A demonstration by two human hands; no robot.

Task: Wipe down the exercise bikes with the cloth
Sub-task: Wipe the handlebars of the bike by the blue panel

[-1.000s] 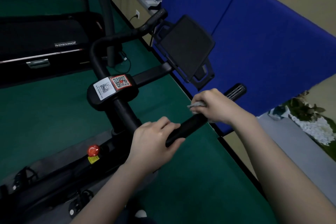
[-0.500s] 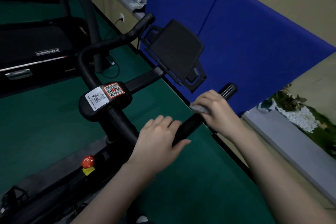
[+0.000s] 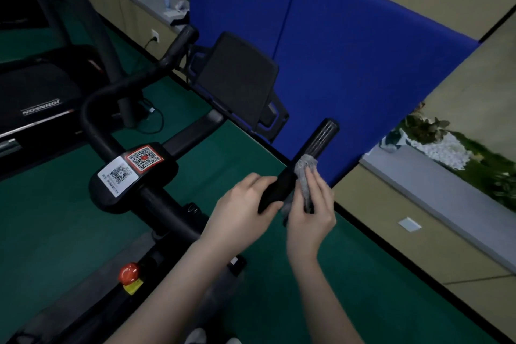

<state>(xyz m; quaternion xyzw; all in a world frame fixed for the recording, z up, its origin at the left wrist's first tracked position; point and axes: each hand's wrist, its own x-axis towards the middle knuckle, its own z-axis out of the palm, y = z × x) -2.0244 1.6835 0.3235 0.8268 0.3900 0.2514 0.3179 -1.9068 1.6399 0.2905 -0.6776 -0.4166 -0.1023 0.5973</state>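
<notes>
A black exercise bike fills the middle of the view, with its handlebar hub point(image 3: 131, 176) carrying two QR stickers and a dark console panel point(image 3: 237, 78) behind it. My left hand point(image 3: 240, 212) is wrapped around the near part of the right handlebar grip point(image 3: 321, 139). My right hand point(image 3: 310, 212) presses a grey cloth point(image 3: 305, 173) against the same grip, just beyond my left hand. The ribbed end of the grip sticks out bare past the cloth.
A blue padded mat point(image 3: 349, 58) leans against the wall right behind the bike. A black treadmill point(image 3: 36, 98) stands to the left on the green floor. A grey ledge point(image 3: 446, 184) with plants runs along the right; a red knob point(image 3: 129, 273) sits on the bike frame below.
My right hand has slid back along the grip toward my left hand, uncovering the ribbed end. The cloth now shows between my fingers and the bar. The view has shifted slightly.
</notes>
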